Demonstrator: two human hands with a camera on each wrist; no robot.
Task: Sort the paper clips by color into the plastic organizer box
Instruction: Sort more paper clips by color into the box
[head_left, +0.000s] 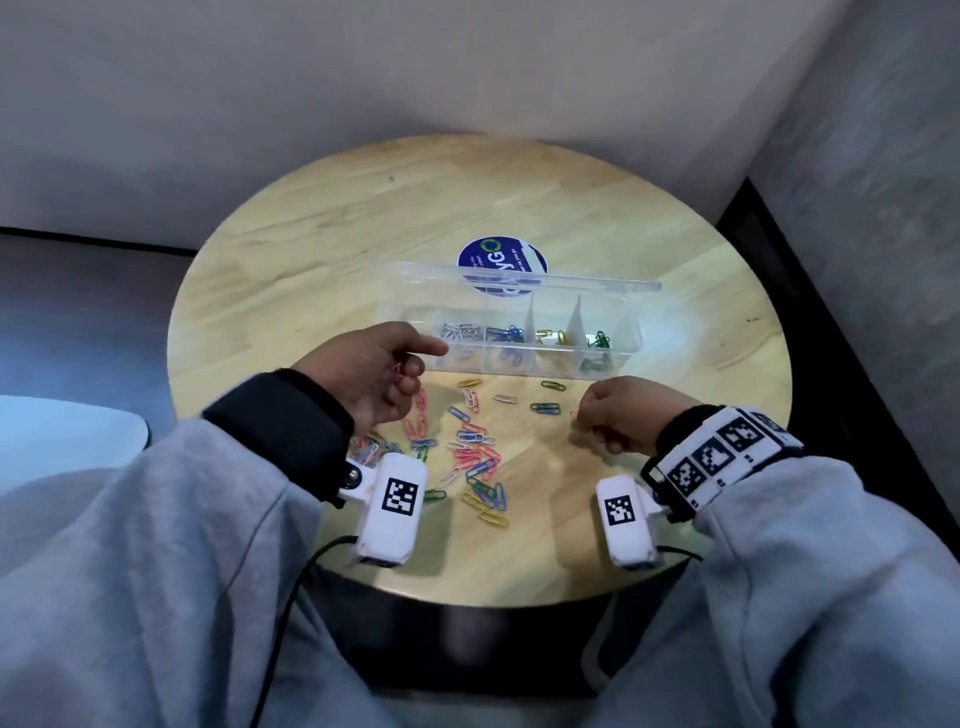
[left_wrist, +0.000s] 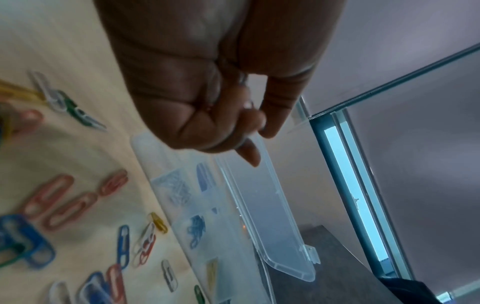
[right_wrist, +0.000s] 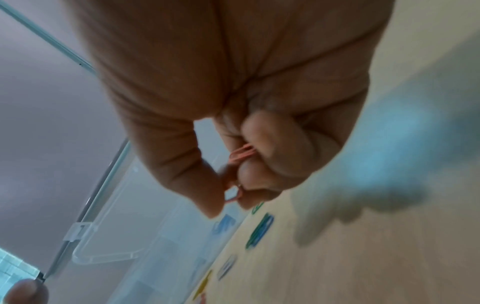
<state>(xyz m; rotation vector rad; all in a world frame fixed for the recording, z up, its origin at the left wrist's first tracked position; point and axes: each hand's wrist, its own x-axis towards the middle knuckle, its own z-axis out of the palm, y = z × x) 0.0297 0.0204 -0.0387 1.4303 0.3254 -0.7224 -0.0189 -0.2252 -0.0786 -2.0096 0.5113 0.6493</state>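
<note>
The clear plastic organizer box (head_left: 519, 361) stands mid-table with its lid (head_left: 519, 283) up. Its compartments hold white, blue, yellow and green clips. Mixed loose paper clips (head_left: 472, 452) lie in front of it. My left hand (head_left: 410, 366) hovers by the box's left front corner, forefinger out, fingers curled round a pink clip (head_left: 397, 373). My right hand (head_left: 589, 421) is low over the table right of the pile. In the right wrist view its thumb and fingers (right_wrist: 259, 144) pinch pink clips (right_wrist: 241, 153). The left wrist view shows curled fingers (left_wrist: 249, 123) above the box (left_wrist: 182, 205).
A round blue sticker (head_left: 503, 262) lies on the round wooden table (head_left: 337, 218) behind the box. Walls close in behind and to the right. A white rounded object (head_left: 67, 441) sits off the table at left. Green and blue clips (head_left: 545, 408) lie near my right hand.
</note>
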